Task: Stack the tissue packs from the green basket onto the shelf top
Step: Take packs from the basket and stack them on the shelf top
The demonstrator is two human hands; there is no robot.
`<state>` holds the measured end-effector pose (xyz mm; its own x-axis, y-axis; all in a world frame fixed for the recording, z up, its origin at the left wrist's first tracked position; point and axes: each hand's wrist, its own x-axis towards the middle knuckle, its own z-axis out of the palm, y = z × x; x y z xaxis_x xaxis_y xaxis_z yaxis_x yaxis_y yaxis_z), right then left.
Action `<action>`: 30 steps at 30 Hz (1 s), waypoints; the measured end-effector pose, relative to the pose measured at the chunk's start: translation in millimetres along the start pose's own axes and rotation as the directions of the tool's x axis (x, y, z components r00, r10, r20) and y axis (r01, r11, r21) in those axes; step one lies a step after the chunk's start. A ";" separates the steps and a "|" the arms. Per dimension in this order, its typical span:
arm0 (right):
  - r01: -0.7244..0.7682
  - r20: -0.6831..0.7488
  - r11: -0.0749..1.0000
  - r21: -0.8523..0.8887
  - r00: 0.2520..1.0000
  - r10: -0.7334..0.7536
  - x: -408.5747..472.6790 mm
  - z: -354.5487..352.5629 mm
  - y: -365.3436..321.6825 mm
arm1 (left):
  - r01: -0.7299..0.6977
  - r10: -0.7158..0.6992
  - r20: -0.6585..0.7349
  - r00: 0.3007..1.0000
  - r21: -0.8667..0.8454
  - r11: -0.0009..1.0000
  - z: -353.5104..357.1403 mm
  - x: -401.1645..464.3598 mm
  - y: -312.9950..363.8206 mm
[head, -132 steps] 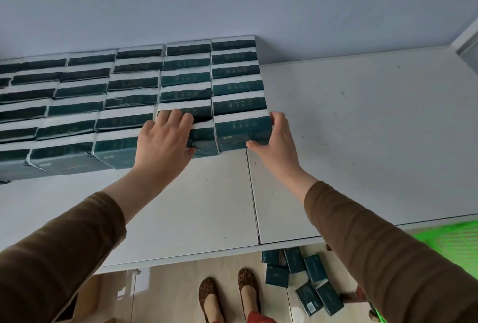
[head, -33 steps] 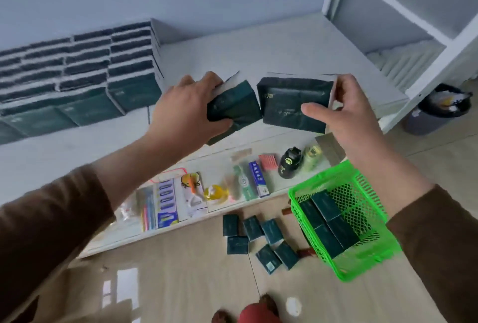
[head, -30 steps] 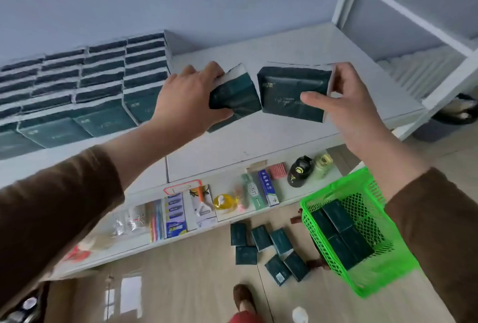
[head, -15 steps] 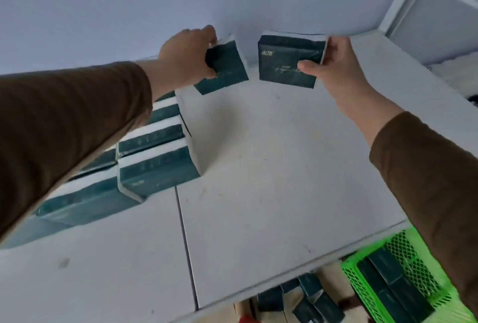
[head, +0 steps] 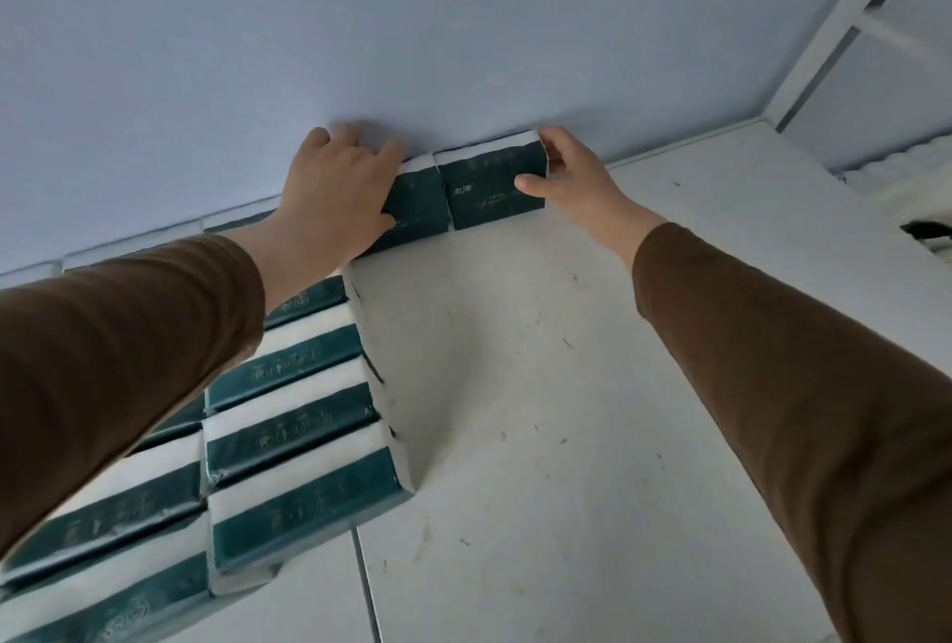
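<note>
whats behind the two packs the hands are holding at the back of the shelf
The pale wall rises directly behind the right-hand pack and the left-hand pack. Whether they touch it is hidden by the packs and the left hand.

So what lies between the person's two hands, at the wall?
In the head view, two dark green tissue packs stand side by side against the wall, between the left hand and the right hand.

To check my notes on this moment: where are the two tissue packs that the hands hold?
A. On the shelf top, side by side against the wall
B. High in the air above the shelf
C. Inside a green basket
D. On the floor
A: the left hand and right hand each grip a tissue pack, side by side on the shelf top at the wall.
</note>
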<state>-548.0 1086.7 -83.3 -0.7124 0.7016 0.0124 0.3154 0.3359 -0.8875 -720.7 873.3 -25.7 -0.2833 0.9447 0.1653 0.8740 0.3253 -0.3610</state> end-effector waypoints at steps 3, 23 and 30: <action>-0.024 -0.103 1.000 0.011 0.994 0.025 5.1 10.7 6.4 | -0.014 0.014 -0.013 1.000 -0.001 1.000 3.3 2.3 -1.4; 0.026 -0.185 0.934 -0.357 0.978 -0.098 -166.8 -26.3 10.6 | -0.017 -0.013 -0.108 0.994 -0.267 0.964 -81.9 -73.5 103.2; 0.121 -0.257 0.897 -0.426 0.934 -0.248 -369.6 -94.6 22.9 | -0.091 0.038 -0.141 0.989 -0.392 0.916 -137.5 -191.1 239.6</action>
<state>-218.1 894.5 -64.6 -0.5827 0.7336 0.3496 0.4640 0.6535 -0.5980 -402.8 764.9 -17.6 -0.1916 0.9409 0.2794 0.9806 0.1955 0.0141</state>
